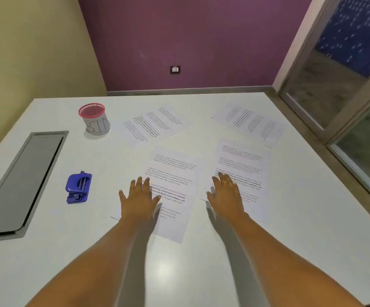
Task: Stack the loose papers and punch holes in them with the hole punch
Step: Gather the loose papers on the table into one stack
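Observation:
Several printed sheets lie loose on the white table (201, 273). My left hand (138, 200) lies flat with straight fingers on the left edge of the near-middle sheet (175, 173). My right hand (225, 196), with a ring on one finger, lies flat on the near-right sheet (246, 162). Two more sheets lie farther back, one in the middle (153, 125) and one at the right (250, 122). The blue hole punch (78, 187) sits on the table to the left of my left hand, apart from it.
A mesh cup with a pink rim (94, 119) stands at the back left. A grey cable hatch (22, 180) is set into the table at the left. A purple wall lies behind the table and a glass door frame (334, 103) to the right.

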